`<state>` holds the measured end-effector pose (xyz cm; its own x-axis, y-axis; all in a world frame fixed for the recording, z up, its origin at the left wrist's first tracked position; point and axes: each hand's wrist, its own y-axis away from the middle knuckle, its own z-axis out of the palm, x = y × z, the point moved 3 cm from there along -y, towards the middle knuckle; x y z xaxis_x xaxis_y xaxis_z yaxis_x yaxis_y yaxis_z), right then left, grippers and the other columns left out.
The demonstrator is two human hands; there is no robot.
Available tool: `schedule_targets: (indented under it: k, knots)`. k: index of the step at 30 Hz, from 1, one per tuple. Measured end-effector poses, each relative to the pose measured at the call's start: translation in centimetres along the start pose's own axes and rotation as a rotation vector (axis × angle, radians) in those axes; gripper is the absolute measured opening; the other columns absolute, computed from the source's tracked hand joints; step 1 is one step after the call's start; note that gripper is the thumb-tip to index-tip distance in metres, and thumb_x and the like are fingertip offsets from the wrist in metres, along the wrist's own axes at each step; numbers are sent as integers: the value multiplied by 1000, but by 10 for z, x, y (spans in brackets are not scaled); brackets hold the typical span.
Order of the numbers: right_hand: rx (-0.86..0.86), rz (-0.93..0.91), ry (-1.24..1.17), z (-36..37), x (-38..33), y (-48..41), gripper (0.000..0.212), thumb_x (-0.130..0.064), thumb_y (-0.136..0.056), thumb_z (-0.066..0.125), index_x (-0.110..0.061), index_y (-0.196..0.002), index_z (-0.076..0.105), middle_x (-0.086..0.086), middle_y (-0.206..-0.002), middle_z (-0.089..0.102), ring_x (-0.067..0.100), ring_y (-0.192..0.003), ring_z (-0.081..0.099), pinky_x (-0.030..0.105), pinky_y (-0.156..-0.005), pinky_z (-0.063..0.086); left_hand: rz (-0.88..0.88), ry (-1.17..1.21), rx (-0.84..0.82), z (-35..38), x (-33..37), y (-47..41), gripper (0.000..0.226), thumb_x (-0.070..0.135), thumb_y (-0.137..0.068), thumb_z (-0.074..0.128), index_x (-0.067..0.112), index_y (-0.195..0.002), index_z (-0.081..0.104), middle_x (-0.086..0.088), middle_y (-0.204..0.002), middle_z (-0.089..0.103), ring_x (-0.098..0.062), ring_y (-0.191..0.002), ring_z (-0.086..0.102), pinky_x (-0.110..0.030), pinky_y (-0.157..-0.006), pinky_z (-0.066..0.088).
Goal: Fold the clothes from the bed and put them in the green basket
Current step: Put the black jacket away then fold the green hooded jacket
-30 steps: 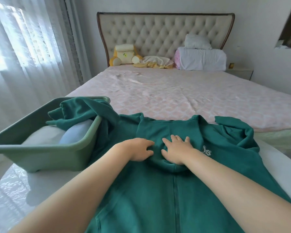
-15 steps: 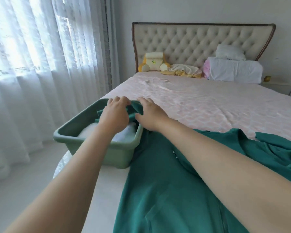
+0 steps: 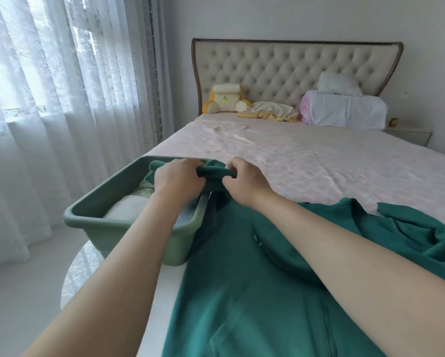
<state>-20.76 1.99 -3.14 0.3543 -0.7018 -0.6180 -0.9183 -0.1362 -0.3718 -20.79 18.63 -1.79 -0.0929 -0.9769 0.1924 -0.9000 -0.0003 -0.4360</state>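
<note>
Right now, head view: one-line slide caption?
Left hand and right hand grip a sleeve of the green hoodie over the green basket rim; the rest lies spread, unfolded.

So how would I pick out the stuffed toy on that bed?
Start at the tufted cream headboard at the far end of the bed. Against its left end sits the stuffed toy. It is yellow with a cream front, unlike the crumpled cloth beside it and the white bedding further right.
</note>
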Motion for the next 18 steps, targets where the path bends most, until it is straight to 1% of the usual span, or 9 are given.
schedule_targets:
  k: [2,4,6,8,10,12,13,15,18]
  knots:
    - [27,52,-43,-18,22,13,13,-18,-84,54,-27,-77,46,-5,-77,53,17,-69,48,35,-63,41,28,3,31,-1,25,-4,18,24,-84,52,29,-94,66,4,-89,66,-24,-78,56,-29,-55,33]
    - [17,112,-73,-31,41,24,8,-15,-83,55,-21,-79,51,-4,-76,54,18,-67,49,34,-62,40,58,88,78,3,49,-4,26,16,-88,49,28,-102,67,1,-93,64,-25,-82,55,-31,-59,36]
    - [-81,176,-87,-46,65,39,3,-12,-81,57,-13,-83,55,0,-76,56,19,-66,49,33,-61,38,178,230,109,12,83,-1,28,11,-91,47,25,-105,68,-2,-101,66,-26,-90,58,-34,-67,44]
    - [-256,235,-133,-58,86,56,10,-11,-79,61,-5,-86,59,4,-77,57,20,-69,50,33,-64,37,353,337,64,25,119,7,29,8,-92,48,22,-106,70,-2,-108,66,-26,-94,60,-37,-77,49]
    - [-326,293,-139,-73,105,72,19,-17,-76,65,-1,-85,65,5,-76,61,20,-73,54,32,-67,40,514,416,-81,42,151,20,34,5,-93,47,20,-113,70,-2,-116,66,-25,-104,60,-37,-89,47]
    - [-298,362,-88,-88,126,83,12,-21,-73,66,-9,-72,67,3,-73,65,21,-72,58,30,-65,41,627,471,-295,63,176,36,41,5,-96,44,22,-127,65,0,-128,63,-21,-113,59,-35,-98,45]
    - [-323,404,-39,-95,136,88,10,-19,-79,65,-12,-72,69,0,-75,70,20,-71,60,28,-61,41,640,510,-403,72,184,45,45,6,-97,43,26,-134,59,2,-131,62,-20,-114,59,-34,-99,46]
    - [-497,471,29,-103,151,104,20,-16,-89,55,-17,-84,74,-6,-84,77,19,-71,66,27,-50,36,612,573,-577,90,192,58,54,5,-97,42,36,-140,49,9,-131,59,-11,-112,58,-29,-98,47]
    - [-667,417,66,-111,150,122,27,-8,-86,47,-14,-86,73,-1,-89,78,19,-65,67,26,-46,32,566,650,-720,110,193,69,52,2,-93,46,35,-133,41,4,-138,55,-5,-111,59,-18,-89,48]
